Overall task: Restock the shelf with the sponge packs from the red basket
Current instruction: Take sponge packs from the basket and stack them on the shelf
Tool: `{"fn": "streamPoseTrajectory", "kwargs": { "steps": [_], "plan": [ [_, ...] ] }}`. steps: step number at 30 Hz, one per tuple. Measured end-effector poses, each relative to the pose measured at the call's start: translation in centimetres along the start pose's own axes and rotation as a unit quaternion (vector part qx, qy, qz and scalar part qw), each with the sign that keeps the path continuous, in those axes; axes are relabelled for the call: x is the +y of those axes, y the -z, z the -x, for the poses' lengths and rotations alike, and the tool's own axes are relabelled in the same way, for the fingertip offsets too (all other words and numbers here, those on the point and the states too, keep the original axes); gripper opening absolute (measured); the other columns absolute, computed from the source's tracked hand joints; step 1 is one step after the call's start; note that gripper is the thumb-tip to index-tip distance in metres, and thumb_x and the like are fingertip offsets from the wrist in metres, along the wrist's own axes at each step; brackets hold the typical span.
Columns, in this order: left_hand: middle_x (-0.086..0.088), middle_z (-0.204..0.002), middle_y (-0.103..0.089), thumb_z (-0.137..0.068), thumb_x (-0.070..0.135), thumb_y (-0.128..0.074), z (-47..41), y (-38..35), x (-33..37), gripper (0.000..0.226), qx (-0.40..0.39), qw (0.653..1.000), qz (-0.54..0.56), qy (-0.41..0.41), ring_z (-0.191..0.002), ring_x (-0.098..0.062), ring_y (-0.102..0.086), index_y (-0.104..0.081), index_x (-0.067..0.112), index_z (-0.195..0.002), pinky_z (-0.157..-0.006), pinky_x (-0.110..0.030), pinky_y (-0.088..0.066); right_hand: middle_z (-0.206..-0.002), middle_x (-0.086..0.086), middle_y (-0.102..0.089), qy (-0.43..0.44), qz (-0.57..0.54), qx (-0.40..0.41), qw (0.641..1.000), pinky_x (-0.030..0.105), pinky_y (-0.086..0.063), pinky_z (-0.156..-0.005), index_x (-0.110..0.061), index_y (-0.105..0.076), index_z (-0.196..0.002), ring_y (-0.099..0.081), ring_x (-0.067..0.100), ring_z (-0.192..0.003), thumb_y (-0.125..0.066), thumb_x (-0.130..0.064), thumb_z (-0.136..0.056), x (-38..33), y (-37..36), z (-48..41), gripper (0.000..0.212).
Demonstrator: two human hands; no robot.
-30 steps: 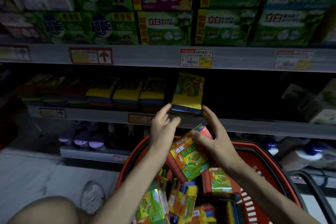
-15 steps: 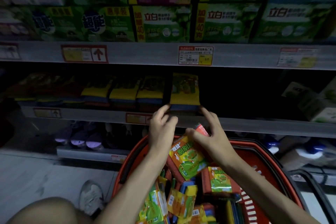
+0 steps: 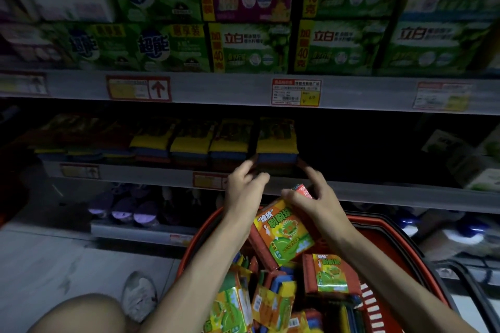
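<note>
Restocking stage: mid-task by my reading. One row is laid on the shelf, and far more stock sits in the basket than on the shelf.
Shelving: grey metal shelf [image 3: 140, 174], dim, at mid-view. The tier above carries green cardboard detergent boxes [image 3: 251, 46] over a red-and-white price label [image 3: 296, 92].
Basket: round red plastic basket [image 3: 186, 249] stands below the shelf lip, directly under both forearms.
Basket stock: loose heap of orange-and-green sponge packs [image 3: 270, 303], tumbled at all angles. All of it is yet to be shelved.
Shelf row: yellow-over-blue sponge packs [image 3: 189, 146] lie side by side along the front lip. The rightmost pack [image 3: 277, 143] ends the row. Beyond it the shelf is too dark to read.
Left hand: left hand [image 3: 243, 189] holds nothing and its fingers are loosely extended. The forefinger is at the lower left corner of the rightmost pack, touching or just beside; cannot tell which.
Right hand: right hand [image 3: 316, 200] pinches one pack, thumb on the printed face and fingers curled behind its top edge. The forefinger reaches toward the lower right corner of the rightmost pack.
Held pack: orange-and-green printed pack [image 3: 284, 235], tilted, over the basket and just below the shelf lip. Not yet on the shelf.
Likely next: squaring the rightmost pack, then setting the held one beside it.
</note>
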State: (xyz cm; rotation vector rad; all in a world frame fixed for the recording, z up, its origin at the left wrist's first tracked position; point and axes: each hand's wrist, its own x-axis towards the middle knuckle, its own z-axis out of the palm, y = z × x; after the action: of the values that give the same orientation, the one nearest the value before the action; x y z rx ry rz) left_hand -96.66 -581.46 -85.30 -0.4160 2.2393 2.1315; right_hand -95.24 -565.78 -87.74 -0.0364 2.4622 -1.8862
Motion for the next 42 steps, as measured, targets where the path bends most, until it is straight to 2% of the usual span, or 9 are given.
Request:
{"fn": "streamPoseTrajectory", "kwargs": {
  "steps": [4, 6, 9, 12, 18, 22, 26, 32, 42],
  "plan": [
    [0.008, -0.094, -0.071, -0.096, 0.012, -0.065, -1.0, 0.1, -0.4, 0.028, 0.030, 0.999, -0.005, 0.010, -0.087, -0.007, -0.063, -0.069, 0.021, -0.122, -0.078, -0.021, -0.047, -0.137, -0.017, -0.046, -0.019, -0.006, -0.006, 1.000, 0.024, -0.054, -0.092, -0.035, -0.035, -0.155, -0.059, 0.009, -0.120, -0.076, -0.062, -0.063, -0.1, 0.0, -0.5, 0.104],
    [0.003, -0.081, -0.067, -0.096, 0.010, -0.064, -1.0, 0.0, -0.4, 0.017, 0.035, 0.999, -0.010, 0.015, -0.077, -0.010, -0.057, -0.069, 0.024, -0.103, -0.071, -0.024, -0.044, -0.132, -0.014, -0.053, -0.030, -0.025, -0.014, 0.999, 0.018, -0.056, -0.080, -0.038, -0.036, -0.152, -0.067, 0.009, -0.109, -0.077, -0.055, -0.066, -0.2, -0.1, -0.5, 0.097],
    [-0.006, -0.098, -0.075, -0.096, 0.010, -0.062, -1.0, -0.3, -0.6, 0.026, 0.040, 0.999, -0.015, 0.005, -0.092, -0.015, -0.064, -0.069, 0.023, -0.118, -0.078, -0.028, -0.045, -0.125, -0.014, -0.058, -0.037, -0.041, -0.019, 0.998, 0.015, -0.057, -0.071, -0.039, -0.038, -0.147, -0.072, 0.005, -0.094, -0.078, -0.052, -0.067, -0.1, 0.0, -0.7, 0.091],
    [-0.006, -0.122, -0.073, -0.096, 0.014, -0.061, -0.9, -0.4, -0.7, 0.045, 0.052, 0.998, -0.034, 0.008, -0.111, -0.017, -0.067, -0.060, 0.016, -0.141, -0.093, -0.031, -0.050, -0.131, -0.008, -0.055, -0.043, -0.023, -0.030, 0.998, 0.018, -0.056, -0.076, -0.033, -0.033, -0.155, -0.070, 0.009, -0.103, -0.077, -0.061, -0.061, 0.0, 0.0, -0.7, 0.108],
    [0.015, -0.085, -0.064, -0.098, 0.016, -0.060, -1.4, -0.8, -0.7, 0.048, 0.038, 0.998, -0.047, 0.016, -0.082, 0.004, -0.059, -0.055, 0.015, -0.146, -0.073, -0.020, -0.044, -0.108, -0.003, -0.071, -0.037, -0.050, -0.032, 0.998, 0.022, -0.058, -0.071, -0.037, -0.042, -0.144, -0.076, 0.011, -0.087, -0.079, -0.045, -0.068, -0.5, 0.6, -1.6, 0.085],
    [0.010, -0.096, -0.068, -0.098, 0.016, -0.059, -1.3, -0.8, -0.8, 0.044, 0.042, 0.997, -0.060, 0.023, -0.092, -0.004, -0.064, -0.058, 0.011, -0.142, -0.071, -0.018, -0.044, -0.108, -0.014, -0.065, -0.035, -0.051, -0.039, 0.997, 0.013, -0.053, -0.065, -0.037, -0.040, -0.144, -0.073, -0.001, -0.082, -0.079, -0.043, -0.071, -0.8, 0.4, -1.2, 0.083],
    [-0.008, -0.124, -0.069, -0.097, 0.016, -0.058, -1.2, -0.7, -0.8, 0.042, 0.074, 0.995, -0.060, 0.022, -0.111, -0.022, -0.066, -0.060, 0.012, -0.138, -0.085, -0.028, -0.050, -0.110, -0.015, -0.062, -0.032, -0.045, -0.046, 0.997, 0.010, -0.052, -0.064, -0.031, -0.040, -0.151, -0.072, -0.006, -0.082, -0.077, -0.043, -0.072, -1.0, 0.5, -0.9, 0.088],
    [-0.005, -0.113, -0.070, -0.100, 0.013, -0.057, -0.8, -0.6, -0.6, 0.044, 0.099, 0.994, -0.046, 0.013, -0.086, -0.008, -0.065, -0.055, 0.014, -0.144, -0.061, -0.015, -0.039, -0.109, -0.014, -0.063, -0.029, -0.027, -0.060, 0.997, 0.011, -0.053, -0.067, -0.035, -0.042, -0.147, -0.072, -0.004, -0.084, -0.073, -0.047, -0.069, -1.1, 0.7, -0.9, 0.085],
    [-0.003, -0.118, -0.071, -0.101, 0.014, -0.057, -0.7, -0.2, -0.4, 0.045, 0.103, 0.993, -0.046, 0.019, -0.103, -0.015, -0.066, -0.053, 0.017, -0.145, -0.075, -0.023, -0.045, -0.116, -0.023, -0.054, -0.044, 0.010, -0.064, 0.997, 0.017, -0.055, -0.078, -0.034, -0.035, -0.155, -0.068, 0.006, -0.098, -0.074, -0.053, -0.067, -1.3, 0.9, -0.9, 0.098]
  ]
}}
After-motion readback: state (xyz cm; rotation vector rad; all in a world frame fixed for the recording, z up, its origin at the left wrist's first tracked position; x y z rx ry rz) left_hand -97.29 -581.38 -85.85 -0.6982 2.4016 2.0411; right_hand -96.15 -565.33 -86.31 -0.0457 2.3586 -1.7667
